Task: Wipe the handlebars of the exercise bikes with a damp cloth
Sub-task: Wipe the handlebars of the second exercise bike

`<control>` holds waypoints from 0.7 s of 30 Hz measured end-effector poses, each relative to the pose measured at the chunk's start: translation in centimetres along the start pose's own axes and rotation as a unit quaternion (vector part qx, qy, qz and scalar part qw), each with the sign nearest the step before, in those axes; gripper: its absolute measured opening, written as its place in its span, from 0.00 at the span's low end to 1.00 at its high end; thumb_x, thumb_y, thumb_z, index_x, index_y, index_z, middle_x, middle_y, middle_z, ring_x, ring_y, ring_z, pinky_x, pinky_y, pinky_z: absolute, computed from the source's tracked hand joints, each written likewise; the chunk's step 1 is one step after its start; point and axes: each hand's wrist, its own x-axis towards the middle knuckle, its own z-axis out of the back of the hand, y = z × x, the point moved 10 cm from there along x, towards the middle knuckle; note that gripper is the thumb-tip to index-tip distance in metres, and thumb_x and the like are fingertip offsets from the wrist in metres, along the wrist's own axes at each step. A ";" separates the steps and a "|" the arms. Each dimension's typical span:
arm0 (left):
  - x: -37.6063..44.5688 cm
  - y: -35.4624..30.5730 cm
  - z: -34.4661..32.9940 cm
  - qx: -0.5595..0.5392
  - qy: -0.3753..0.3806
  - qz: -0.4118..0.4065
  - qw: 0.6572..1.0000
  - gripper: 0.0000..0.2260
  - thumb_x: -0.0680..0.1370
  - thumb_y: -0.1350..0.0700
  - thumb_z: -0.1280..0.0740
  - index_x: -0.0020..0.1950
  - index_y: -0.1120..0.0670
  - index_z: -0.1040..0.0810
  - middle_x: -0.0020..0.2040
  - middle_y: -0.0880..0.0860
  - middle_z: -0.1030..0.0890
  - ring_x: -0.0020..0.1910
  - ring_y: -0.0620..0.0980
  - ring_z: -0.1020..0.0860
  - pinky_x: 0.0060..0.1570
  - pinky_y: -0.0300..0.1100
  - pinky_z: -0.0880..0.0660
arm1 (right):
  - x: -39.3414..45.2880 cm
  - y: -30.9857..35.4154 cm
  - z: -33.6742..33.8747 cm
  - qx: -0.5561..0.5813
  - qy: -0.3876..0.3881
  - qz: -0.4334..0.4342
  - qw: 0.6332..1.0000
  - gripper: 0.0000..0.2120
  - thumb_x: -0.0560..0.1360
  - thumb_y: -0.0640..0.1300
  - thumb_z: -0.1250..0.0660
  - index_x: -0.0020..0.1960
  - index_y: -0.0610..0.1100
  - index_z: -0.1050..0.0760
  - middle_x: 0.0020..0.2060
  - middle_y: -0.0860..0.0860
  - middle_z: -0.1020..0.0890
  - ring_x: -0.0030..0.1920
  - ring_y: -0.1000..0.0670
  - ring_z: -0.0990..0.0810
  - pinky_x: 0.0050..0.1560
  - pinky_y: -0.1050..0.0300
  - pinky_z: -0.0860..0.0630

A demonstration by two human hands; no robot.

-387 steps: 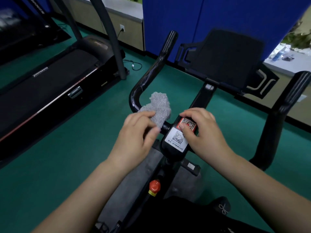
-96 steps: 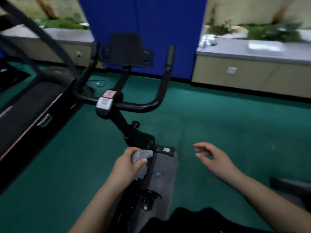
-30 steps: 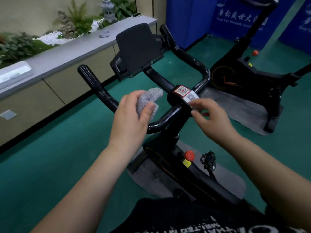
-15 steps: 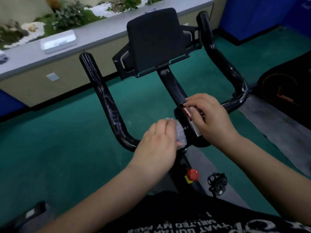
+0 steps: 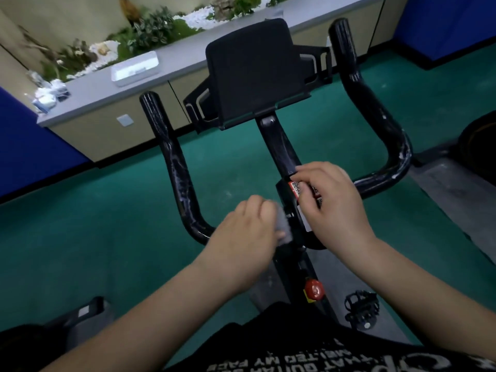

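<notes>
Handlebars [image 5: 182, 189], black: left hand [image 5: 241, 237] grips the grey cloth [image 5: 363, 224] against their centre; right hand's [image 5: 332, 205] curled fingers rest on the stickered clamp [image 5: 295, 194].

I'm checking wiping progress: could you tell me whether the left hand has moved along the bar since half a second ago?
No: the left hand still holds the cloth beside the centre clamp.
</notes>
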 end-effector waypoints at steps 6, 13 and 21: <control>-0.9 0.9 -0.8 0.004 0.018 -0.027 0.999 0.26 0.75 0.43 0.46 0.67 0.58 0.37 0.55 0.56 0.27 0.52 0.57 0.25 0.52 0.50 0.25 | -0.2 0.2 -0.2 -0.004 0.007 0.008 1.000 0.13 0.75 0.43 0.41 0.52 0.42 0.20 0.52 0.50 0.20 0.55 0.49 0.24 0.60 0.73 0.38; -2.1 3.1 0.3 0.035 0.067 -0.028 0.997 0.12 0.80 0.45 0.47 0.51 0.53 0.37 0.47 0.51 0.31 0.45 0.53 0.30 0.46 0.45 0.31 | -0.2 0.4 -0.2 -0.004 0.009 0.007 1.000 0.13 0.75 0.44 0.42 0.52 0.42 0.20 0.52 0.50 0.21 0.55 0.51 0.26 0.59 0.74 0.39; 1.7 1.0 -1.3 -0.137 0.121 0.027 0.983 0.12 0.80 0.46 0.45 0.52 0.55 0.37 0.45 0.52 0.30 0.44 0.52 0.32 0.42 0.45 0.37 | -0.1 0.5 0.0 -0.013 -0.007 0.008 1.000 0.12 0.74 0.42 0.40 0.50 0.42 0.20 0.51 0.49 0.20 0.53 0.48 0.23 0.58 0.71 0.37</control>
